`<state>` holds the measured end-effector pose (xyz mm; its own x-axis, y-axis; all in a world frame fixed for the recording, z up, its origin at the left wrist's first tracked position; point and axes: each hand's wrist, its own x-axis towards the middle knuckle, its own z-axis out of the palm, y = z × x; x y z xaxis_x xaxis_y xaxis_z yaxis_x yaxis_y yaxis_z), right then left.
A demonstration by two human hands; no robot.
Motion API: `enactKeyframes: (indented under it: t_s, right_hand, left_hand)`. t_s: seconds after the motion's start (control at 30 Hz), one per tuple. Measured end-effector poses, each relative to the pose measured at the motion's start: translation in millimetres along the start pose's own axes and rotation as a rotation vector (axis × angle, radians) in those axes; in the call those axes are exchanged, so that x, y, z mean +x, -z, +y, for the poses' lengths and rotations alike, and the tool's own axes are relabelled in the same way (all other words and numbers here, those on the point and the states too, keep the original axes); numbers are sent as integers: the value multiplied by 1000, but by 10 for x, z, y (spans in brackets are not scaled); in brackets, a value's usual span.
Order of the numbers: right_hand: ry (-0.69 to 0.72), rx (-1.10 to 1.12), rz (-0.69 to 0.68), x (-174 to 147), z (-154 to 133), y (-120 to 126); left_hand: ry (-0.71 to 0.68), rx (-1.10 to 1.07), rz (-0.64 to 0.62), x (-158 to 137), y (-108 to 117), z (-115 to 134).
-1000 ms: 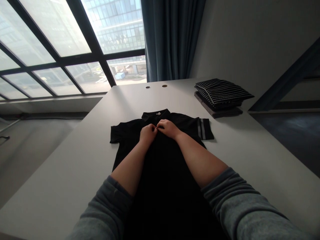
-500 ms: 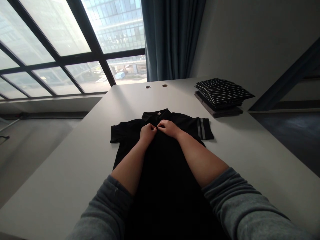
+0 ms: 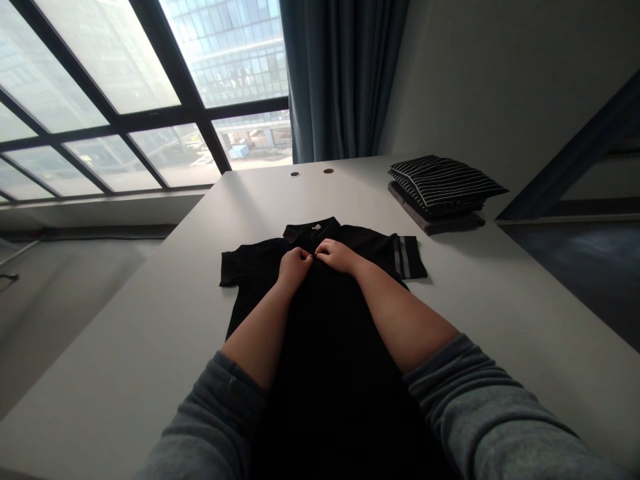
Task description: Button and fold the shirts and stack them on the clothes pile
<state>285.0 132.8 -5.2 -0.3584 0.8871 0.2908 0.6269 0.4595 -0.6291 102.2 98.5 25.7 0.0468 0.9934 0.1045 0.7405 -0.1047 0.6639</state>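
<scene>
A black short-sleeved polo shirt (image 3: 330,347) lies spread front up, its collar toward the far side and two grey stripes on the right sleeve. At the front opening just below the collar, my left hand (image 3: 296,267) pinches the fabric between thumb and fingers. Close beside it, almost fingertip to fingertip, my right hand (image 3: 336,255) pinches the other side of the same spot. Whether a button lies between the fingers is too dark and small to make out.
The shirt rests on a white table (image 3: 165,320). A stack of folded clothes (image 3: 445,187), a striped one on top, sits at the back right. Two round cable holes (image 3: 295,174) mark the far edge, before a blue curtain (image 3: 340,80) and a large window (image 3: 140,100).
Hardly anything differs. Both hands stay at the shirt's front opening, with only a tiny shift of the fingertips slightly apart.
</scene>
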Motion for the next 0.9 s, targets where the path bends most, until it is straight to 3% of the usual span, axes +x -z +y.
enactKeyframes:
  t_s: [0.57, 0.73, 0.9]
  right_hand:
    - [89, -60, -43, -8, 12, -32]
    - [146, -159, -26, -17, 1, -51]
    - [175, -108, -24, -17, 15, -33]
  left_hand:
    - [-11, 46, -6, -6, 6, 6]
    - [2, -15, -3, 48, -8, -51]
    - [-42, -112, -18, 85, -23, -130]
